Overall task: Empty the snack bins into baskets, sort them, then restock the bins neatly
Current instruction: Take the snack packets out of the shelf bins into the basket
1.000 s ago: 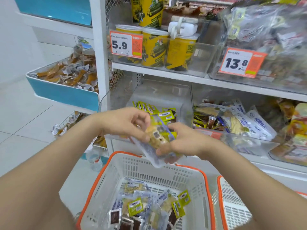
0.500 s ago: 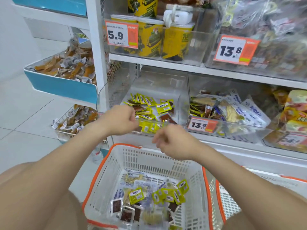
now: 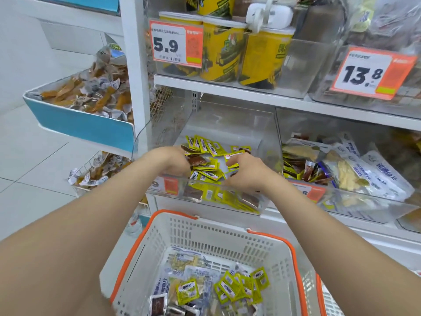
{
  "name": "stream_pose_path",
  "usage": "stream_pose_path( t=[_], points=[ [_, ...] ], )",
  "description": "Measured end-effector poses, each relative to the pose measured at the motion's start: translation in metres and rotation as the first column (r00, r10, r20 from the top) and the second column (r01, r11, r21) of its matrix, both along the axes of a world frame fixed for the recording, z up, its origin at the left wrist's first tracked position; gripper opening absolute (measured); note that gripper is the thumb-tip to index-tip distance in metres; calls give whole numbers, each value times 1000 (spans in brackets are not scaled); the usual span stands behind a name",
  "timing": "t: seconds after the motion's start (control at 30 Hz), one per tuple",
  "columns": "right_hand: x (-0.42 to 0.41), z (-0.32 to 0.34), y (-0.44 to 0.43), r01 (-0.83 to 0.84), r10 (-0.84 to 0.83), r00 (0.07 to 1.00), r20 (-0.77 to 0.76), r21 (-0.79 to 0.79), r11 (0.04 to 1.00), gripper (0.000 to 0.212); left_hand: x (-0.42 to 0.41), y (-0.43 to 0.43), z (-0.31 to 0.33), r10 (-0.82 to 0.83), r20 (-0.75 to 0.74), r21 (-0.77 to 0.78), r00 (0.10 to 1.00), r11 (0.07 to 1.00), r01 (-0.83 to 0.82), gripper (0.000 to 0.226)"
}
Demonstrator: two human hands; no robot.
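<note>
We stand on a pale tiled floor [image 3: 29, 160] that fills the left of the frame, before a white shelving unit [image 3: 227, 90] that takes up the centre and right. On its upper shelf are yellow canisters [image 3: 218, 51] behind a 5.9 price tag [image 3: 176, 44]. A blue tray [image 3: 79, 125] of brown-orange snacks juts out at middle left.

At frame centre sits the clear bin [image 3: 239, 124], its long axis running from the shelf's front edge back into the shelf, open top toward us. The yellow-green packets [image 3: 207, 147] lie inside it. Those at the back stand on edge in a leaning row, and the rest lie flat with their long sides at mixed angles.

Both hands are in the bin. The left hand [image 3: 173, 163] shows only its back, and its fingers sink into the pile, so we cannot tell whether they grasp anything. The right hand [image 3: 247, 173] has its fingers curled around several yellow-green packets.

Below, at lower centre, the white basket [image 3: 205, 236] with an orange rim holds a loose heap of packets pointing every way.
</note>
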State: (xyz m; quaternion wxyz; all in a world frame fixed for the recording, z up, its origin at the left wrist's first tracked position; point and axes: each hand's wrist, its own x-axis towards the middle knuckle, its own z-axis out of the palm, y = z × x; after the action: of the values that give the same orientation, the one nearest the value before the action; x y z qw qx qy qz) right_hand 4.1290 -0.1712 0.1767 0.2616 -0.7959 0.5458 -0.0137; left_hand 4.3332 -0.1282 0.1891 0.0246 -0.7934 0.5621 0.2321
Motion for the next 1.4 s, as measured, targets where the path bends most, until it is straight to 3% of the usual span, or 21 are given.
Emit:
stream_pose_path(
  t=[0.13, 0.2, 0.27, 0.37, 0.43, 0.53, 0.7, 0.8, 0.87, 1.03, 1.1, 1.2, 1.4],
  points=[
    [13, -13, -19, -58, 81, 978, -192, 123, 991, 112, -1, -8, -7, -16, 44, 46, 999, 999, 14, 23],
    [23, -19, -24, -102, 137, 948, -288, 133, 986, 141, 0, -13, -12, 1, 40, 76, 999, 997, -4, 39],
    [30, -26, -27, -107, 141, 930, -338, 117, 987, 153, 0, -16, -13, 17, 24, 97, 1000, 995, -19, 50],
    [35, -30, -27, -127, 152, 953, -263, 109, 986, 136, -4, -17, -8, 48, -9, 102, 999, 994, -47, 58],
    [38, -32, -26, -117, 129, 983, -134, 93, 989, 114, -4, -16, -9, 77, -27, 79, 997, 994, -75, 64],
    [38, -28, -25, -42, 40, 999, 16, 120, 992, 93, 1, -19, -16, 167, -174, 93, 970, 984, -153, 72],
    [36, -23, -22, 79, -154, 967, 201, 336, 938, 119, 1, -24, -22, 288, -365, 62, 885, 956, -286, 75],
    [40, -25, -21, 127, -202, 958, 203, 330, 935, 135, 1, -23, -19, 355, -520, 124, 777, 931, -343, 35],
    [39, -25, -26, 131, -203, 962, 183, 345, 930, 136, -1, -16, -15, 334, -546, 145, 768, 941, -306, 15],
    [34, -26, -31, 120, -167, 980, 108, 349, 929, 108, 0, -16, -14, 362, -569, 137, 738, 927, -350, 12],
    [34, -28, -30, 144, -205, 969, 141, 351, 925, 113, 1, -18, -18, 369, -600, 124, 710, 920, -372, 10],
    [34, -30, -30, 192, -279, 940, 195, 373, 908, 122, -6, -17, -20, 374, -636, 122, 675, 912, -391, 24],
    [29, -18, -26, 204, -428, 820, 379, 506, 838, 93, -21, -17, -10, 331, -736, 61, 590, 901, -430, 14]
  ],
)
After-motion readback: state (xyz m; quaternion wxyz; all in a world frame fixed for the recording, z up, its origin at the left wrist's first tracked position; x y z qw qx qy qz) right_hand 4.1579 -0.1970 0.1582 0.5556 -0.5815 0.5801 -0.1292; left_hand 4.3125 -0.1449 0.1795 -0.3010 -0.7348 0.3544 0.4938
